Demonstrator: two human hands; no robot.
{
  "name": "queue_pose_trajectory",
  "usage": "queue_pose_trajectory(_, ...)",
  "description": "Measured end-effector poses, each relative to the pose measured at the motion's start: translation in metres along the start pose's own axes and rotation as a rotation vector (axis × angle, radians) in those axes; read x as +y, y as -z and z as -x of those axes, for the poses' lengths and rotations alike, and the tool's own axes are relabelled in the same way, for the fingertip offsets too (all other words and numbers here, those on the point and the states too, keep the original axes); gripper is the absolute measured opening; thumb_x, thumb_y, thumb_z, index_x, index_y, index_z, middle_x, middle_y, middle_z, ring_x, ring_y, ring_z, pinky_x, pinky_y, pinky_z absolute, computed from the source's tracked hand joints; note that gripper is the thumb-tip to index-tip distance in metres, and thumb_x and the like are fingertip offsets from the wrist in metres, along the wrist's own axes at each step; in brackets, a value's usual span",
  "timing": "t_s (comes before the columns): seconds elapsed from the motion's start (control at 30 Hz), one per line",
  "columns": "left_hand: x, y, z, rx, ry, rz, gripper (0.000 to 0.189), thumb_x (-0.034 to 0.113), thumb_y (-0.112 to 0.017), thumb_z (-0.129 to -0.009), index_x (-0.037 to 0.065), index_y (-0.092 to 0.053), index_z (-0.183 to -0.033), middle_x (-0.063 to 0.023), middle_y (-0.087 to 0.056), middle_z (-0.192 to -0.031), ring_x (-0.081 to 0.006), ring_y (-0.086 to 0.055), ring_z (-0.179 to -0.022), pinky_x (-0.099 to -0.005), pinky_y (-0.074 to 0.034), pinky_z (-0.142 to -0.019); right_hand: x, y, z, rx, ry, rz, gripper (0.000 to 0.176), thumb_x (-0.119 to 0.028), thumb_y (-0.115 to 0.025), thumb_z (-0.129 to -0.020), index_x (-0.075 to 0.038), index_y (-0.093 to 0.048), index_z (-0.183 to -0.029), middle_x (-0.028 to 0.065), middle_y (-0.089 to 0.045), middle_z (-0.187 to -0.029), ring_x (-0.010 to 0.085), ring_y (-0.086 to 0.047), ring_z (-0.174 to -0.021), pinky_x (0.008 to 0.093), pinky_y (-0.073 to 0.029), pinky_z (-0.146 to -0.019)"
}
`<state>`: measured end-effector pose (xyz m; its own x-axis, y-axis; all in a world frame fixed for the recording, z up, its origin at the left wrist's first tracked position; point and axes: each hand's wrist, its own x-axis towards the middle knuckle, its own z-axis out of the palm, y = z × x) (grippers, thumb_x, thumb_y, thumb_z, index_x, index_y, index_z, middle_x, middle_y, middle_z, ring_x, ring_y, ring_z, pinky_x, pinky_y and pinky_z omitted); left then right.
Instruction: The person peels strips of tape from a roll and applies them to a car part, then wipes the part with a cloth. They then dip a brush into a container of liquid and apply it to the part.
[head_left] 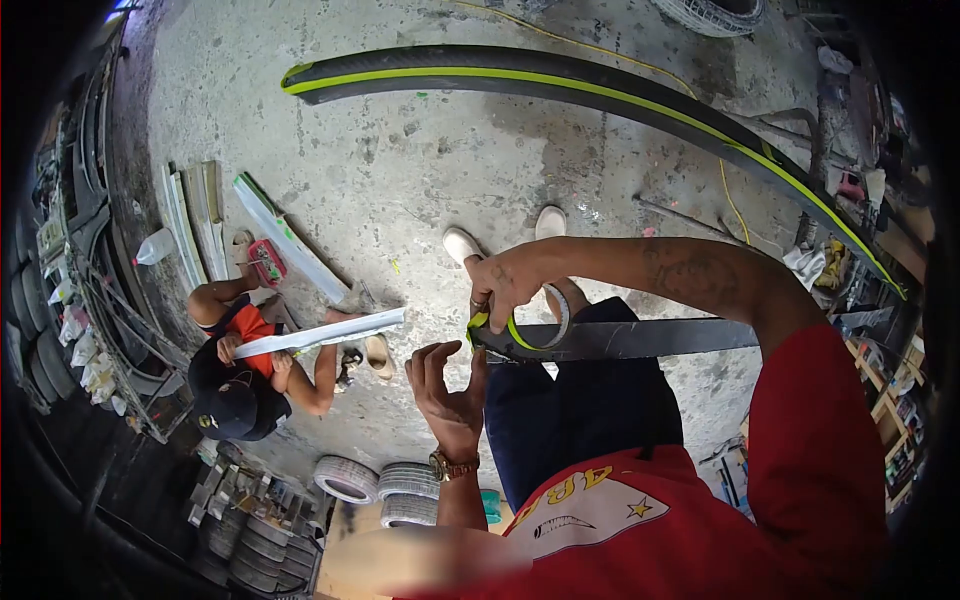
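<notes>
My right hand point(508, 287) reaches in from the right, its fingers closed on a roll of yellow-green tape point(562, 322) at the end of a long dark strip point(650, 341). A piece of the tape lies at that end, partly hidden by the fingers. The strip runs across my lap and off to the right under my forearm. My left hand point(447, 398), with a watch on the wrist, is held beside the strip's end. Its fingers are bent and apart, and nothing shows in them.
A long curved black piece with a yellow-green stripe point(560, 75) lies on the concrete floor ahead. At left, a person in a dark cap point(228, 408) holds a pale strip point(330, 330). More strips point(290, 238), tyres point(408, 480) and a yellow cable point(733, 195) are around.
</notes>
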<state>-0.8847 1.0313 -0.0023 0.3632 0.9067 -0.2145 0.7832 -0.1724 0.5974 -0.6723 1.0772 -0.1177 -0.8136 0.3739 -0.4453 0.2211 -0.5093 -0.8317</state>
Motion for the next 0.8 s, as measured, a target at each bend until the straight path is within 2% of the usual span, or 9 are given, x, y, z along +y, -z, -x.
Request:
queue_pose_trajectory(0.17, 0.007, -0.003, -0.007, -0.038, -0.007, -0.169, 0.025, 0.01, -0.083, -0.081, 0.005, -0.066, -0.097, -0.0097, -0.066, -0.094, -0.032, -0.063, -0.092, -0.0453, -0.048, -0.086, 0.004, 0.001, -0.006, -0.039, 0.031, 0.021, 0.047, -0.02, -0.081, -0.083, 0.0, -0.071, -0.124, 0.013, -0.076, -0.105, 0.0229, -0.069, -0.095, 0.0352, -0.052, -0.083)
queue_pose_trajectory(0.23, 0.011, -0.004, -0.01, -0.044, -0.032, -0.209, 0.023, 0.011, -0.083, -0.081, 0.005, -0.066, -0.095, -0.0095, -0.066, -0.093, -0.0319, -0.062, -0.091, -0.0452, -0.048, -0.086, 0.005, 0.0, -0.006, -0.047, 0.004, -0.007, 0.047, -0.019, -0.082, -0.083, 0.001, -0.071, -0.124, 0.0131, -0.076, -0.105, 0.0229, -0.069, -0.095, 0.0356, -0.052, -0.083)
queue_pose_trajectory(0.3, 0.014, -0.005, -0.014, -0.045, -0.056, -0.25, 0.021, 0.012, -0.082, -0.081, 0.005, -0.066, -0.094, -0.0094, -0.066, -0.091, -0.0318, -0.062, -0.089, -0.0452, -0.048, -0.086, 0.009, -0.002, -0.01, 0.023, -0.004, -0.007, 0.048, -0.021, -0.089, -0.071, -0.005, -0.077, -0.115, 0.0081, -0.078, -0.095, 0.0181, -0.067, -0.082, 0.0367, -0.052, -0.072)
queue_pose_trajectory(0.53, 0.02, -0.011, -0.018, -0.05, 0.006, -0.283, 0.01, 0.005, -0.076, -0.081, 0.004, -0.066, -0.081, -0.0112, -0.067, -0.085, -0.0333, -0.06, -0.084, -0.0454, -0.046, -0.081, 0.013, -0.001, -0.014, 0.05, 0.045, 0.015, 0.049, -0.023, -0.089, -0.07, -0.006, -0.078, -0.115, 0.009, -0.078, -0.095, 0.0193, -0.068, -0.081, 0.0377, -0.052, -0.07)
queue_pose_trajectory(0.6, 0.02, -0.011, -0.019, -0.036, 0.011, -0.284, 0.009, 0.003, -0.075, -0.081, 0.004, -0.066, -0.08, -0.011, -0.067, -0.084, -0.0335, -0.06, -0.083, -0.0452, -0.046, -0.081, 0.001, 0.003, -0.006, -0.01, -0.013, 0.064, 0.043, -0.018, -0.081, -0.082, 0.0, -0.072, -0.12, 0.0141, -0.078, -0.103, 0.0238, -0.072, -0.096, 0.0366, -0.055, -0.082)
queue_pose_trajectory(0.73, 0.024, -0.006, -0.018, -0.044, 0.006, -0.311, 0.009, 0.003, -0.076, -0.082, 0.003, -0.067, -0.081, -0.011, -0.067, -0.084, -0.0338, -0.06, -0.082, -0.0448, -0.047, -0.08, -0.007, 0.002, 0.005, -0.007, -0.043, 0.026, 0.038, -0.017, -0.079, -0.085, 0.001, -0.073, -0.117, 0.0126, -0.078, -0.098, 0.0211, -0.073, -0.089, 0.0345, -0.056, -0.076)
queue_pose_trajectory(0.8, 0.029, 0.004, -0.014, -0.07, 0.028, -0.263, 0.006, 0.004, -0.076, -0.084, 0.002, -0.071, -0.086, -0.0114, -0.068, -0.087, -0.0337, -0.061, -0.084, -0.0444, -0.047, -0.079, -0.004, 0.001, 0.001, 0.01, 0.018, 0.079, 0.034, -0.016, -0.079, -0.086, 0.002, -0.074, -0.114, 0.0121, -0.077, -0.095, 0.0192, -0.073, -0.084, 0.0326, -0.056, -0.071)
